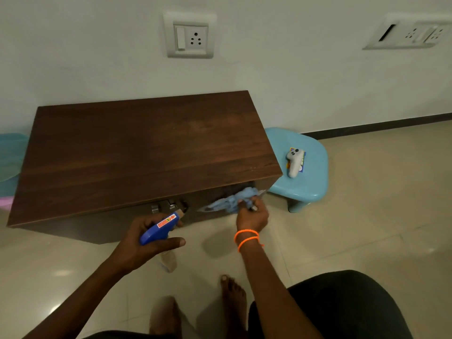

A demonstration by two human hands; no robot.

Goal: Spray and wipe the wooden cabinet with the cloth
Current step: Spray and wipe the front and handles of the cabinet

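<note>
Cloth [233,201] against cabinet [146,152] front edge

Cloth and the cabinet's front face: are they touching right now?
Touching. The head view shows the right hand pressing the light blue cloth against the cabinet front, below its top edge, with no visible gap.

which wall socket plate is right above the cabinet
The single-socket plate, with one switch, sits above the cabinet; the wider plate is off right.
</note>
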